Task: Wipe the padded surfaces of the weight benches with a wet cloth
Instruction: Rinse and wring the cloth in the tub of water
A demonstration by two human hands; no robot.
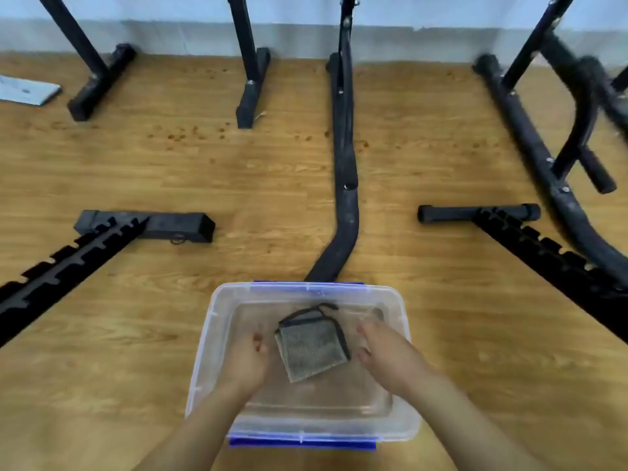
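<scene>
From the head camera: the folded grey cloth (312, 345), nubby and edged in dark piping, lay in the clear plastic tub (209, 351) on the wood-grain floor, apparently soaking. My left hand (249, 358) and right hand (387, 355) flanked it, loose and empty, seemingly ready to wring. Black steel bench frames (346, 205) stood beyond, with no padding in view.

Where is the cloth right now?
Head view, low centre: the grey cloth lies inside the clear plastic tub on the wooden floor, between the left hand and the right hand, neither of which grips it.
</scene>
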